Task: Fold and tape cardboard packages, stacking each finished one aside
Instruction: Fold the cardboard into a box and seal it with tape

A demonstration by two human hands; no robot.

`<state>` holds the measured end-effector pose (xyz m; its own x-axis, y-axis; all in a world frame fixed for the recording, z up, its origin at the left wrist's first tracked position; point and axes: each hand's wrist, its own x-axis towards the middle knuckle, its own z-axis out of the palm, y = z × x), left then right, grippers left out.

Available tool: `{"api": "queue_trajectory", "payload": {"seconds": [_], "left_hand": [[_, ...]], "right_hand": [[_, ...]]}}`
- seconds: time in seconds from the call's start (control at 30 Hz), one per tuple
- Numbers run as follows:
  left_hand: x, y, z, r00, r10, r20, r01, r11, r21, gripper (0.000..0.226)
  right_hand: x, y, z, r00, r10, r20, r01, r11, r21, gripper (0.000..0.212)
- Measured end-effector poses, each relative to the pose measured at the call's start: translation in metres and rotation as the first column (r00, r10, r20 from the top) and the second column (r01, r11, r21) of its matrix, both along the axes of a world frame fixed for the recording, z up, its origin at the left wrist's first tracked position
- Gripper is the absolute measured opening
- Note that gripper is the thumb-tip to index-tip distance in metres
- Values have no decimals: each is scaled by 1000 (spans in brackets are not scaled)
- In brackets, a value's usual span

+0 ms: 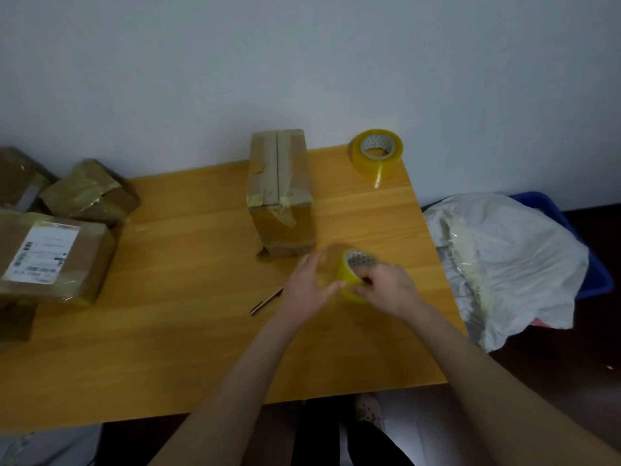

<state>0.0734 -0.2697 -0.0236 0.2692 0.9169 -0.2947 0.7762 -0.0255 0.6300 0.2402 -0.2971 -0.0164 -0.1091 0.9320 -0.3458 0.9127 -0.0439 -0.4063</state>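
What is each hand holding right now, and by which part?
The right hand grips the tape roll at its near rim, fingers hooked into the core. The left hand is open beside it, fingers straight, holding nothing that shows.

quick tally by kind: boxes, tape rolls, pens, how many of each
box: 4 in view; the left pile may hide more
tape roll: 2
pen: 1
total: 7
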Motion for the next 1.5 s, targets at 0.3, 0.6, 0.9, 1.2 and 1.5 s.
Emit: {"api": "queue_trajectory", "payload": {"seconds": [0.3, 0.6, 0.9, 1.2, 1.5], "left_hand": [[-17, 22, 85, 770, 368, 522, -444, 896, 24, 18], [-55, 27, 112, 572, 504, 648, -616, 785, -67, 20], [-107, 51, 113, 421, 617, 665, -770, 631, -98, 19], [-92, 63, 87, 438, 629, 642, -783, 617, -71, 16], [-88, 88, 49, 423, 721, 549, -809, 573, -128, 12]], "right_hand": [[-3, 31, 79, 764, -39, -645, 44, 999, -9, 29], [-15, 53, 124, 830, -6, -558, 61, 995, 79, 31], [8, 74, 133, 895, 11, -445, 38, 994, 99, 39], [2, 90, 122, 988, -71, -133, 94, 980, 174, 30], [-11, 120, 87, 985, -171, 21, 167, 978, 125, 32]]}}
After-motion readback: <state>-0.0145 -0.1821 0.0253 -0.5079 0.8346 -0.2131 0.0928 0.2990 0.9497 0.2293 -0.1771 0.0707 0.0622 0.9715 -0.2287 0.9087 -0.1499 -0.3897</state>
